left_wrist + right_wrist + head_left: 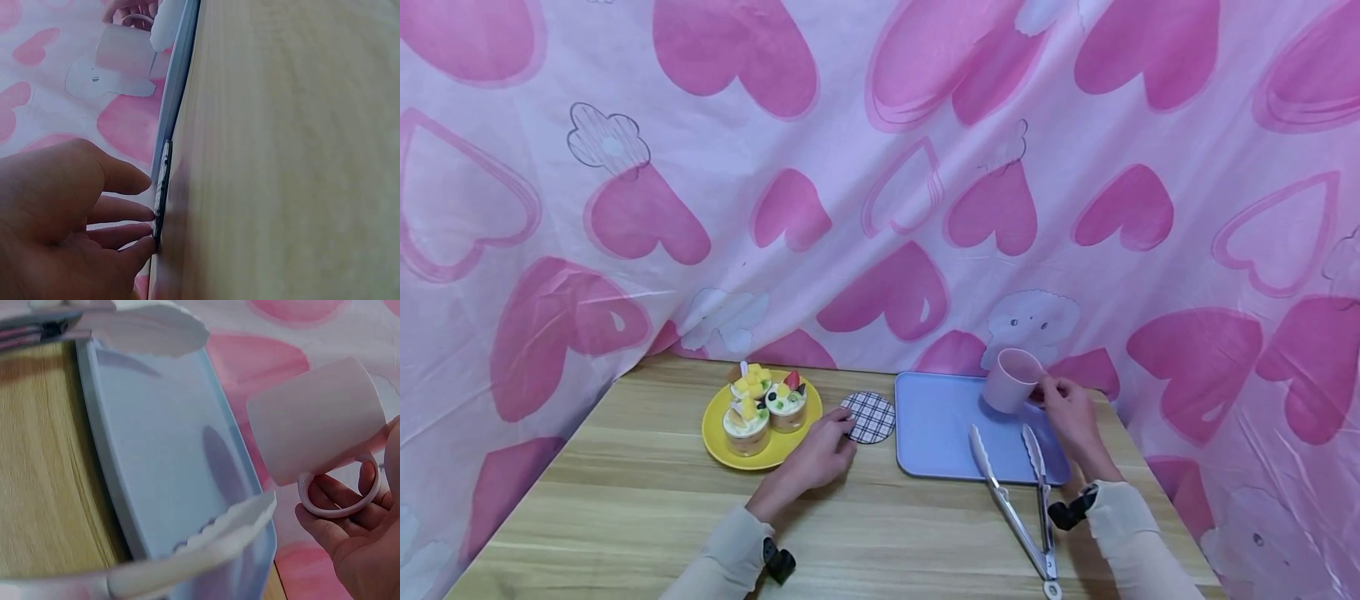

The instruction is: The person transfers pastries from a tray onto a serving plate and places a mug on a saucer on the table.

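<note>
A pink mug (1011,382) hangs a little above the blue tray (936,425), its shadow falling on the tray. My right hand (1067,414) holds it by the handle; in the right wrist view the fingers pass through the mug's handle (340,511). On the table, between plate and tray, lies a round checked coaster (871,418). The fingertips of my left hand (822,450) touch the coaster's left edge. From the left wrist view, those loosely bent fingers meet the thin coaster (162,194) with its side turned to the camera.
Spread metal tongs (1011,512) lie with their tips over the tray and their hinge on the wooden table (625,500). At left a yellow plate (713,442) carries three fruit-topped dessert cups (747,433). A pink heart-patterned cloth (880,208) hangs behind the table.
</note>
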`<state>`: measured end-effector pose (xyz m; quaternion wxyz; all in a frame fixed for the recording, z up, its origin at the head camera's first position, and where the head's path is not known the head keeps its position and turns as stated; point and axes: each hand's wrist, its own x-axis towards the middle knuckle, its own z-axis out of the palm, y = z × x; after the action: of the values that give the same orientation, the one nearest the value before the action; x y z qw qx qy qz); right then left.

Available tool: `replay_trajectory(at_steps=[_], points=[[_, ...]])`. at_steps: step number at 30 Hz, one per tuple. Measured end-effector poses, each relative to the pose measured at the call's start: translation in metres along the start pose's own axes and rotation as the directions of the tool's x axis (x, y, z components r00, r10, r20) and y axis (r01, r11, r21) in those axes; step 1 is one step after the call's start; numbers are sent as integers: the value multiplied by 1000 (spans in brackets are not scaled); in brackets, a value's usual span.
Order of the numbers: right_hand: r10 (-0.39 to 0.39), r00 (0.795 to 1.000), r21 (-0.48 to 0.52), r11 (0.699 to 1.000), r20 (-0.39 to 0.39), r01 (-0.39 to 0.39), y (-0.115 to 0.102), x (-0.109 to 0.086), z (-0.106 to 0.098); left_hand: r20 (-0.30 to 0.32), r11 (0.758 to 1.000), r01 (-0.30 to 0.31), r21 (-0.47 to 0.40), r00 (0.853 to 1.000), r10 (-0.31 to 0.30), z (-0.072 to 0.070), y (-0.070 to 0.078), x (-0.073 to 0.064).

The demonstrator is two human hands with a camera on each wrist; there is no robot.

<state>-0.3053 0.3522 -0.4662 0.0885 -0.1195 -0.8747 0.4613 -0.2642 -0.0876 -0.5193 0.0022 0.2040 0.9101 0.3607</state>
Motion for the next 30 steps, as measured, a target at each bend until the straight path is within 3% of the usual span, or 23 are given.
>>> replay_trajectory(at_steps=[11, 19, 30], points=[[-82, 996, 32, 996, 34, 81, -24, -5, 16, 23, 999, 29, -19, 999, -28, 1, 4, -1], [-141, 987, 83, 987, 75, 135, -38, -9, 35, 6, 998, 60, -23, 998, -60, 1, 4, -3], [-121, 983, 111, 988, 138, 106, -53, -18, 59, 18, 999, 45, -23, 999, -45, 2, 2, -2]])
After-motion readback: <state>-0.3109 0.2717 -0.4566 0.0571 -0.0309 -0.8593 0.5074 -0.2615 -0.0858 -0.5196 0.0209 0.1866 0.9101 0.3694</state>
